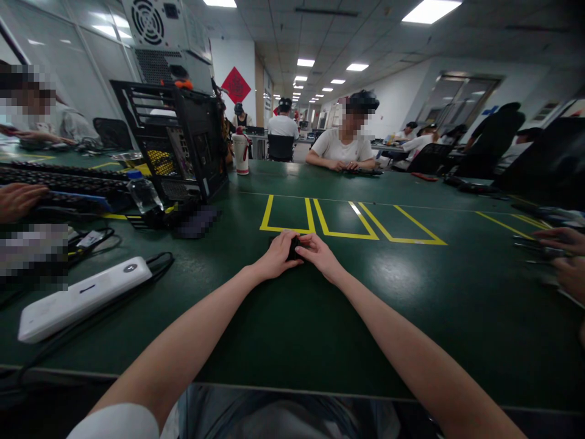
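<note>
I'm looking down at my left hand [275, 257] and right hand [321, 254], which are meeting on the green table [411, 317]. Both are curling tightly around one small black object [293, 248]. It is sitting between my fingertips, just short of the yellow taped boxes [347, 222]. My own fingers are covering most of it, so I cannot tell what it is.

I'm counting three yellow boxes side by side. To my left, one white power bank [85, 296] is lying with its black cable [158, 263] looping away. Beyond it, one clear water bottle [144, 192] is leaning against one open black computer case [183, 143]. One white flask [241, 152] is standing behind the case.

A co-worker's hand [18, 201] is resting on a black keyboard [59, 182] at the left edge. Two more hands, belonging to another co-worker [564, 256], are working at the right edge. One person in a white shirt [345, 146] is sitting across the table, well apart from my hands.
</note>
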Demonstrator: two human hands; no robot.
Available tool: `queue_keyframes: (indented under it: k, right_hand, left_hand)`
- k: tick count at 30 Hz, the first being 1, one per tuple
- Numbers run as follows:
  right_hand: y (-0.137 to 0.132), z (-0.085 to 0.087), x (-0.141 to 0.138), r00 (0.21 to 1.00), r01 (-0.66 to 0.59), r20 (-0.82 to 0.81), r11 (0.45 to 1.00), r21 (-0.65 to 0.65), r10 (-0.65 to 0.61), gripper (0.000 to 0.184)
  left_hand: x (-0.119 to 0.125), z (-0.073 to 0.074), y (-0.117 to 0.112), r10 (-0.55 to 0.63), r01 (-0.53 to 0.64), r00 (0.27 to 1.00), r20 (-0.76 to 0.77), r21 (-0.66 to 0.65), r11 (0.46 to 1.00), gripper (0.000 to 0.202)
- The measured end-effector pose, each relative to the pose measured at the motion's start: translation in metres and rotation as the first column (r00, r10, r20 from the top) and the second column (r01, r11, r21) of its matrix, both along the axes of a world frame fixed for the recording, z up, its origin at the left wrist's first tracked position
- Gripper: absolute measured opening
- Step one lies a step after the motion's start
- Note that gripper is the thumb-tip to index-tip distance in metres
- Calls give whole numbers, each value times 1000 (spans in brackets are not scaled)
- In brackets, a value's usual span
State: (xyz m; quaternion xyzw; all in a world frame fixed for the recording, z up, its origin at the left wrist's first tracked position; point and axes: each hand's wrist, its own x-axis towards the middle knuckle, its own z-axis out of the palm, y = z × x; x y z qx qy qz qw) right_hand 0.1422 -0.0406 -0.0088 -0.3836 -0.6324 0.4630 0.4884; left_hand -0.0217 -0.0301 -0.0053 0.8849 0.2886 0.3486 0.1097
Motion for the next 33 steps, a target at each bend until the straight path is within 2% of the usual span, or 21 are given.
queue_keyframes:
  k: [4, 10, 15, 18, 22, 27, 33]
  right_hand:
    - [1, 0, 1, 1000, -13, 7, 999, -35, 13, 32]
    - [-4, 2, 3, 990, -116, -84, 991, -62, 111, 36]
    - [-3, 2, -1, 996, -29, -80, 999, -16, 28, 25]
    - [-1, 1, -2, 998, -6, -67, 1000, -6, 5, 27]
    - [-1, 0, 1, 999, -32, -32, 999, -29, 31, 30]
    - [-4, 1, 2, 993, -94, -73, 995, -43, 91, 32]
    - [-3, 1, 0, 999, -22, -43, 1000, -5, 21, 25]
  left_hand:
    - [1, -1, 1, 8, -8, 1000, -2, 2, 1000, 59]
    - [0, 1, -1, 3, -3, 1000, -3, -7, 1000, 57]
    - [-1, 1, -1, -2, 2, 1000, -5, 8, 1000, 59]
    - [0, -1, 1, 4, -4, 1000, -7, 16, 1000, 59]
    - [1, -4, 3, 14, -14, 1000, -5, 21, 1000, 61]
    - [0, -3, 1, 6, -6, 1000, -5, 10, 1000, 58]
    - [0, 0, 0, -2, 3, 1000, -14, 9, 1000, 58]
